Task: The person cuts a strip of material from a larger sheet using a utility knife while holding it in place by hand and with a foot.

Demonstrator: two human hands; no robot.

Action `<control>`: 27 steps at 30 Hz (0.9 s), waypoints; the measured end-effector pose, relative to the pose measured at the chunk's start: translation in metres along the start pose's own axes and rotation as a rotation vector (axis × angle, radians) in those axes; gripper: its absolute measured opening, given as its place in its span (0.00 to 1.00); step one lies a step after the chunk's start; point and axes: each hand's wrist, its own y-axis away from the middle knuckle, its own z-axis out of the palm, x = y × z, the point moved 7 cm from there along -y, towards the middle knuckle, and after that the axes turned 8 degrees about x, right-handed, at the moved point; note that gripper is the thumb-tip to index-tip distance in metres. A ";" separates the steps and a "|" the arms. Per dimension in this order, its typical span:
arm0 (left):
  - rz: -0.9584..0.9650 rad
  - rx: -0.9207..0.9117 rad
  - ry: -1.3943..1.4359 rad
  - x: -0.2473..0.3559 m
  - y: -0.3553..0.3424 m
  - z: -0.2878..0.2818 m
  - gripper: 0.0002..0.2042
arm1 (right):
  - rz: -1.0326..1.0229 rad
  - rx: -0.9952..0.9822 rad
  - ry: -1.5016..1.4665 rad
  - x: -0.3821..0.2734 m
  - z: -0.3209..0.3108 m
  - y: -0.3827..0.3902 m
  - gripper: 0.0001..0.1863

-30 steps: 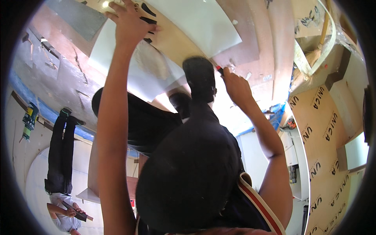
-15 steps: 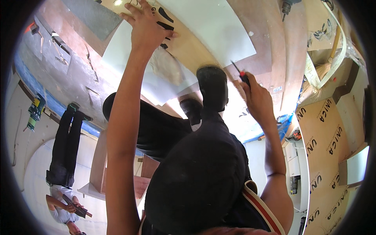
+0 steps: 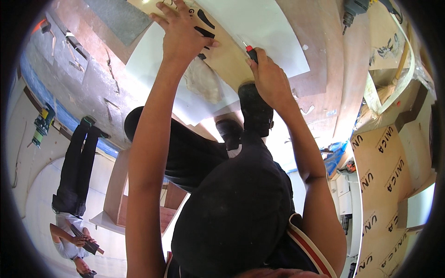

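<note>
My left hand [image 3: 183,36] presses with spread fingers on a tan board strip [image 3: 222,55] with black print. The strip lies across a glossy white sheet [image 3: 273,34]. In my right hand [image 3: 272,78] is a knife [image 3: 251,52] with a black and red handle and a thin pointed blade. Its tip is close to the strip's right edge, over the white sheet; whether it touches cannot be made out. My black shoe [image 3: 256,109] is at the near end of the strip.
A power drill [image 3: 353,14] lies at the far right, near a straw broom [image 3: 384,95]. A hammer [image 3: 46,30] and a grey sheet [image 3: 118,21] are at the far left. Another person [image 3: 74,231] stands at the left holding a dark, flat piece. Printed tan boards [image 3: 384,185] stand at the right.
My right hand has moved left and away from me, bringing the knife from beyond the white sheet's edge to the strip's edge. My left hand stays spread on the strip.
</note>
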 end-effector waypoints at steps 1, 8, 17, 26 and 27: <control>0.009 0.006 -0.006 0.000 0.000 0.001 0.74 | -0.011 -0.009 0.002 -0.002 -0.001 -0.002 0.20; 0.096 0.034 -0.076 0.001 0.001 0.003 0.74 | -0.043 -0.053 0.032 -0.009 0.005 -0.005 0.19; 0.049 0.018 -0.077 0.000 -0.001 0.005 0.74 | -0.043 -0.109 0.065 -0.012 0.010 -0.014 0.16; 0.069 0.059 -0.044 -0.004 0.001 0.008 0.72 | -0.007 -0.218 0.097 -0.003 0.004 -0.004 0.14; 0.048 0.042 -0.042 -0.005 0.000 0.009 0.72 | 0.020 -0.232 0.096 0.001 0.002 -0.001 0.14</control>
